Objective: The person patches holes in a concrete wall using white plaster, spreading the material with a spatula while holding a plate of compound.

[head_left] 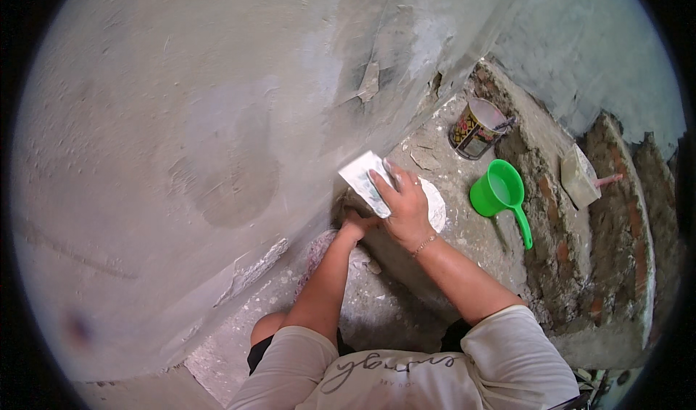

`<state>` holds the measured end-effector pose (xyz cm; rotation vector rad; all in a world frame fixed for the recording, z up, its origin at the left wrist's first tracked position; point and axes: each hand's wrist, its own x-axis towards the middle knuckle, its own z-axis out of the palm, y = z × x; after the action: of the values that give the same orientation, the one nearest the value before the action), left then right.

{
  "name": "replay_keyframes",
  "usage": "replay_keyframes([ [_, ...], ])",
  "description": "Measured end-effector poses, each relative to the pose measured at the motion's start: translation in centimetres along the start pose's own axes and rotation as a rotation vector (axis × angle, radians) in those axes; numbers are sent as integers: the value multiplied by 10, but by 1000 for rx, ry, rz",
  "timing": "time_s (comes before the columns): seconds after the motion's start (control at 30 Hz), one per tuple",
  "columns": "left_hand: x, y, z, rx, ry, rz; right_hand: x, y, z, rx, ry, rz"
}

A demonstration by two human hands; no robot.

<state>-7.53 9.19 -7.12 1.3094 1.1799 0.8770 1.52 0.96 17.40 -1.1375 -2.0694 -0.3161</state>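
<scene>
My right hand [406, 210] grips a flat white rectangular board or scraper [355, 176], held close to the grey plastered wall [217, 134]. Below and left of it, my left hand [357, 225] reaches down by the foot of the wall; its fingers are partly hidden, and what they hold, if anything, cannot be made out. A round white patch or shallow container of white material [435, 210] lies just right of my right hand, partly covered by it. A pink patterned cloth [316, 265] lies under my left forearm.
A paint can with a tool in it [467, 131] and a green dipper of liquid [491, 196] stand on the step at right. Further right are a pale container with a pink-handled tool [576, 174] and rough broken steps [612, 250]. Debris [424, 160] lies near the wall.
</scene>
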Motion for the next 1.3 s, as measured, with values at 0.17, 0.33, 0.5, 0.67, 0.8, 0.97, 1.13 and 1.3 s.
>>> replay_keyframes([
  [0.17,-34,55,20,-297,-61,-113,25,53,-30,48,251,145],
  [0.33,-45,72,3,-295,-25,-184,169,56,-92,101,705,-137],
  [0.5,-47,82,7,-336,-62,-190,186,60,-89,-49,605,-164],
  [0.67,-46,73,9,-346,-21,-100,57,68,-25,-19,237,40],
  [0.8,-36,56,18,-448,-86,-100,-6,77,-4,106,59,290],
  [0.97,-33,43,14,-433,-26,-112,79,86,-33,99,449,206],
  [1.13,-31,41,15,-404,-38,-135,104,71,-13,58,546,196],
  [1.3,-39,59,13,-468,-71,-87,-4,34,18,166,113,349],
])
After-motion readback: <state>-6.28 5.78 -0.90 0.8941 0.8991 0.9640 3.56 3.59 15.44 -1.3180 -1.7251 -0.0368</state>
